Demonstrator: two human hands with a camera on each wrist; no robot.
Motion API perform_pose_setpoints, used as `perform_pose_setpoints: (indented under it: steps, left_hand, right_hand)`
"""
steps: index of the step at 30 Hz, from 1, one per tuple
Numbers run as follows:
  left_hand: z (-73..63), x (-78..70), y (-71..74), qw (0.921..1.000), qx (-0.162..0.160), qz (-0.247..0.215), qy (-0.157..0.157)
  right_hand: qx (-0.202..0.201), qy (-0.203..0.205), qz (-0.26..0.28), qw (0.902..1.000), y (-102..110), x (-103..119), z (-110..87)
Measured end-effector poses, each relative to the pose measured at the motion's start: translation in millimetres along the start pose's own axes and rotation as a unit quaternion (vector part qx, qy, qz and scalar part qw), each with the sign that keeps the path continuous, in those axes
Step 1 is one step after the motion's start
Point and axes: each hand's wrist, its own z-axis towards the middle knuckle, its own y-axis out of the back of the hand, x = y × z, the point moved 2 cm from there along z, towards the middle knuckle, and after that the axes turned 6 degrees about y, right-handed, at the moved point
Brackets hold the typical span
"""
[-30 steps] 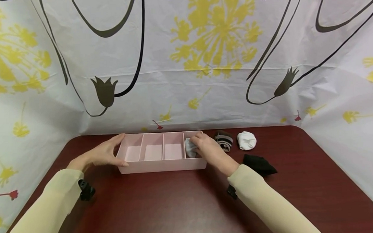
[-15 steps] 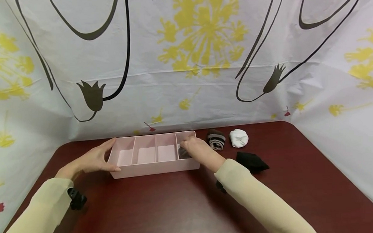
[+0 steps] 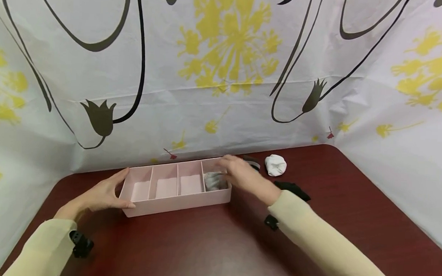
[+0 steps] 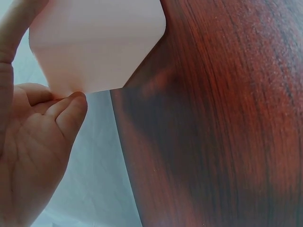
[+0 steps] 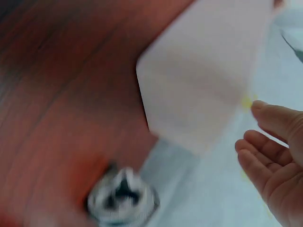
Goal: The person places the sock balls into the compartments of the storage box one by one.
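Observation:
A pink divided box (image 3: 178,200) lies along the back of the table. My left hand (image 3: 98,194) holds its left end, thumb at the front wall and fingers at the back corner; the left wrist view shows the fingers (image 4: 71,111) bent against the box's edge. In the rightmost compartment sits a grey rolled sock (image 3: 215,181). Above that compartment's right end is my right hand (image 3: 247,175), with nothing in its grasp. In the right wrist view its fingers (image 5: 258,165) are loosely bent, apart from the box's end wall (image 5: 189,80).
Right of the box lie a brown striped rolled sock (image 3: 252,162), partly hidden by my right hand, a white rolled sock (image 3: 275,165) and a black one (image 3: 292,190). A patterned sheet (image 3: 207,113) hangs behind the dark red table (image 3: 188,242).
My right hand has let go of the grey sock in the rightmost compartment and risen from it. The left hand stays at the box's left end. The head view has shifted to the right.

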Motion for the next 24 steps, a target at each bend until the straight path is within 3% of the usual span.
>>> perform_pose_setpoints:
  steps: [4,9,13,16,20,24]
  left_hand:
    - [-3.5,3.5,3.2,0.9999,-0.002,-0.004,0.011]
    - [0.7,4.4,2.5,1.0000,0.000,0.003,0.001]
    - [8.3,1.8,3.5,1.0000,0.001,0.008,-0.001]
    - [9.7,1.5,5.1,1.0000,0.001,0.006,0.006]
    - [7.4,3.1,5.5,1.0000,-0.001,0.005,0.007]
    - [3.4,5.9,3.5,0.9999,0.000,0.001,0.014]
  right_hand:
    - [-0.068,-0.019,0.025,0.9972,27,-18,-28.1]
    - [-0.097,-0.055,0.002,0.9938,49,-52,-91.7]
    - [-0.061,-0.091,-0.006,0.9940,58,-71,-143.8]
    - [-0.012,-0.107,0.016,0.9941,57,-78,-168.2]
    - [0.027,-0.105,0.055,0.9926,47,-83,-179.4]
    - [0.036,-0.095,0.042,0.9940,37,-84,-176.4]
